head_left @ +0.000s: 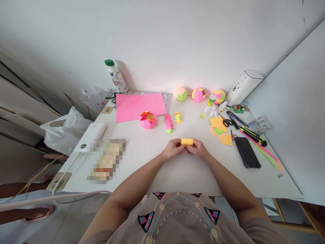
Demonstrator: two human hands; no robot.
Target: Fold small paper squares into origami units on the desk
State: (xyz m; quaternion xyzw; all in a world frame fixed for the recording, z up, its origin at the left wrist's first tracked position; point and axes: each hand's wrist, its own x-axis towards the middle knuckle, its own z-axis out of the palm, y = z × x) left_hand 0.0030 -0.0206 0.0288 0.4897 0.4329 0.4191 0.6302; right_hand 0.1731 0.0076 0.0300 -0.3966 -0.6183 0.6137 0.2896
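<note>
Between my two hands is a small piece of orange-yellow paper, folded into a narrow rectangle. My left hand pinches its left end, and my right hand grips the right end. Beyond my hands on the white table lie a stack of folded pink paper pieces with a green one at the front, and a smaller stack of folded yellow and green pieces. To their left sits a partly built paper ball, pink outside and open at the top. Square paper sheets lie to the right.
Three finished paper balls stand along the wall. A pink sheet lies at the back left near a bottle. On the right are scissors, a phone, a cutter and a glue stick.
</note>
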